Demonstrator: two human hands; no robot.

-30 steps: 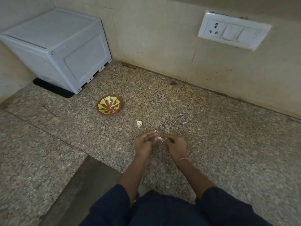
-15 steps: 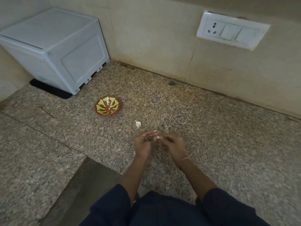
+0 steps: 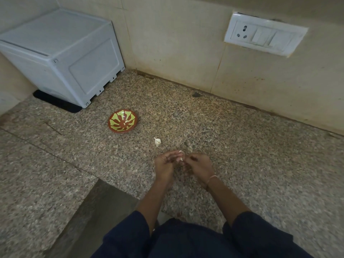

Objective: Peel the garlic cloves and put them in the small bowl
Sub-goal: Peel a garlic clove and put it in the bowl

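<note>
The left hand (image 3: 165, 164) and right hand (image 3: 199, 167) meet at their fingertips, forearms angled together toward 12 o'clock. Both hands' curled fingers pinch a small white garlic clove (image 3: 181, 158) between them.

Between the small round brown bowl with yellow-green petals (image 3: 117, 118) and the left hand (image 3: 164, 165) and right hand (image 3: 198, 164), which pinch a held garlic clove (image 3: 181, 158), lies open speckled granite counter (image 3: 242, 155). A loose white garlic clove (image 3: 157, 141) sits near the bowl's right. Behind-left of the bowl a pale grey plastic box (image 3: 61, 58) blocks the way, and behind the bowl stands a beige tiled wall (image 3: 176, 43).
</note>
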